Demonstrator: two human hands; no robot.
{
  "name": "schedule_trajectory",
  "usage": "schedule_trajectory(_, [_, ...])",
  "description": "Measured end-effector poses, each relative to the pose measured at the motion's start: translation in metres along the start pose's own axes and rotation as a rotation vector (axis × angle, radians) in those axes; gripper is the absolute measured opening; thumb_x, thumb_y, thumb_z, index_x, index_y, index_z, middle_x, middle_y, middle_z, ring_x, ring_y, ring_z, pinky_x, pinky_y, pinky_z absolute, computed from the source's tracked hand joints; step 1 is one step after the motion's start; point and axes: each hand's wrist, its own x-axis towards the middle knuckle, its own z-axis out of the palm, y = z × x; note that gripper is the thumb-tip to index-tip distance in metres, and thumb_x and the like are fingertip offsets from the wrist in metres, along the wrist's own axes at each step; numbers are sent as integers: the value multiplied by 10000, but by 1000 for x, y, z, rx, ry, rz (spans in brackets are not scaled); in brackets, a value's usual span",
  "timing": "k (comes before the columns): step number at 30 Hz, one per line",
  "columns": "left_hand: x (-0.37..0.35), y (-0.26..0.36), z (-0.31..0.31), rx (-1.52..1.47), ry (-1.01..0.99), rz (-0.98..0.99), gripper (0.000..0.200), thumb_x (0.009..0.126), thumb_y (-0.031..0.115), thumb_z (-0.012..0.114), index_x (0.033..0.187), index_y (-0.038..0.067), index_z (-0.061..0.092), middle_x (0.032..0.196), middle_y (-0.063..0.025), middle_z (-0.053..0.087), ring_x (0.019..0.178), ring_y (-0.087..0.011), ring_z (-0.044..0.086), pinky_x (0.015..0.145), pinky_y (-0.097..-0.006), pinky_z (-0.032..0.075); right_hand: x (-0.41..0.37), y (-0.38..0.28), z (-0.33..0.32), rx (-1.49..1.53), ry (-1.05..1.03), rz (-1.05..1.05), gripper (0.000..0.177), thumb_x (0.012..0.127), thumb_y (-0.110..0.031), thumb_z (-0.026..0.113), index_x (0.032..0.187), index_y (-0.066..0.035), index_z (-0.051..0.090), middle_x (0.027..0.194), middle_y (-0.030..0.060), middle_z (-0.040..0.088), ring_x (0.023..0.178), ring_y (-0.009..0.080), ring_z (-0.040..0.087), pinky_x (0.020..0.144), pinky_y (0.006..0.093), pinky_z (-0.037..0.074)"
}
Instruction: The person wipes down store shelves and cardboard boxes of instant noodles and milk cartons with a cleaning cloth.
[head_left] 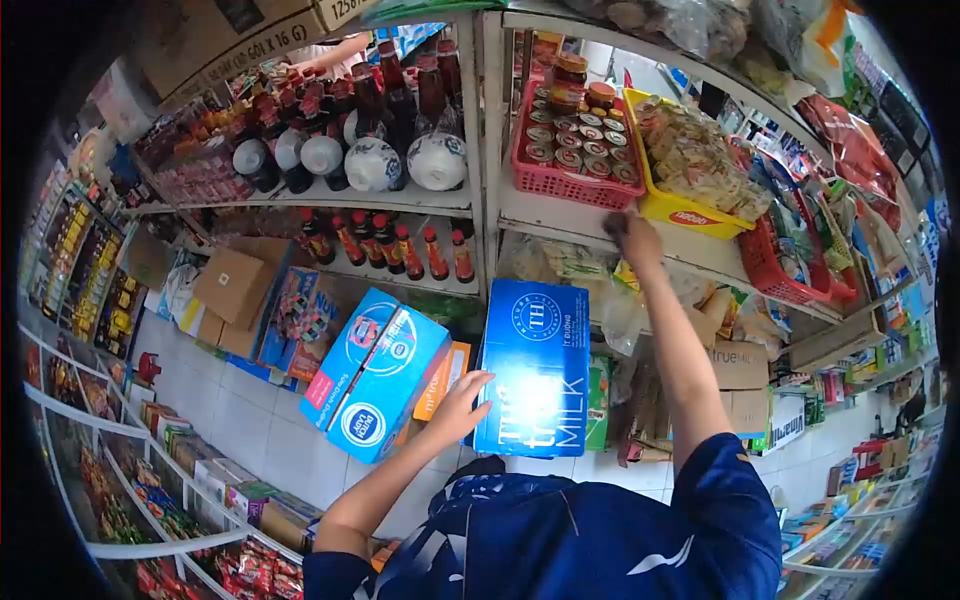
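My right hand (640, 243) reaches forward to the front edge of the white shelf (560, 207), closed on a small dark cloth (616, 228). Just above it are a red plastic basket (575, 183) of small cans and jars and a yellow basket (690, 217) full of packets. Lower down, my left hand (466, 405) has its fingers apart, with the fingertips at the left side of a blue TH true milk box (535, 350). Left of that hand sits a tilted blue Dutch Lady box (376, 375).
Dark bottles and white-and-blue bowls (436, 162) fill the upper left shelf, with small sauce bottles (409, 252) below. Another red basket (785, 260) stands at right. Cardboard boxes (232, 285) line the left floor, near a curved rack (150, 430) of packets.
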Motion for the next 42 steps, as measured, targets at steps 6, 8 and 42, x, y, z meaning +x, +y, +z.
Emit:
schedule_trajectory(6, [77,-22,-13,-115,79,45,410,814,98,532,1206,11,454,1252,-159,444,1187,-308,407,993,-359,322,12,-146,52,101,132,-320,307,735,-67,516,1025,-141,584,957,157,574,918,337,556,752,433,468])
schedule_trajectory(8, [108,-24,-16,-79,105,93,426,812,85,527,1223,8,444,1265,-165,439,1201,-305,399,1008,-350,309,18,-150,55,51,125,-290,305,738,-57,489,1007,-153,597,941,154,574,902,337,562,739,431,470])
schedule_trajectory(42, [291,29,52,851,197,151,690,708,92,538,1340,-3,278,1378,-169,316,1276,-299,299,1048,-434,239,-51,238,-63,-330,209,204,334,746,-49,501,1019,-183,637,976,126,584,798,292,601,654,386,484])
